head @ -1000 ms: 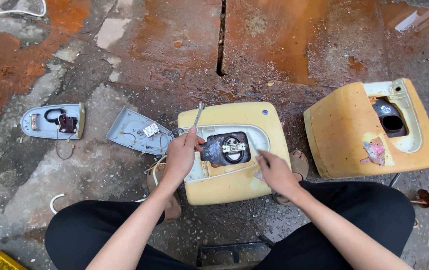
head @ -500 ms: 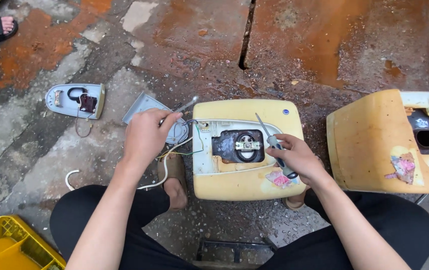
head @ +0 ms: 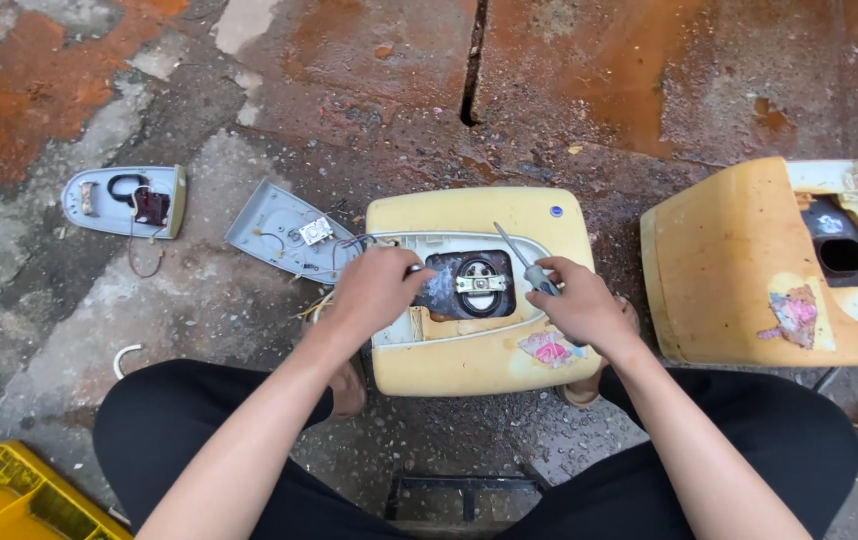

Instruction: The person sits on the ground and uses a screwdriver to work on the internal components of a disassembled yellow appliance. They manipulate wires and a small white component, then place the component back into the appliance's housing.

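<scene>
Wet, rust-stained concrete floor (head: 599,90) carries everything. At the near centre lies a yellow housing (head: 469,360) with a dark round opening (head: 474,285) in its pale top panel. Left hand (head: 379,290) rests clenched at the opening's left edge on something small; what it grasps cannot be told. Right hand (head: 584,310) is closed around a screwdriver (head: 519,260), its shaft slanting up and away over the opening's right edge. A grey cover plate (head: 284,235) with wires lies just left, a second yellow housing (head: 759,270) at right.
</scene>
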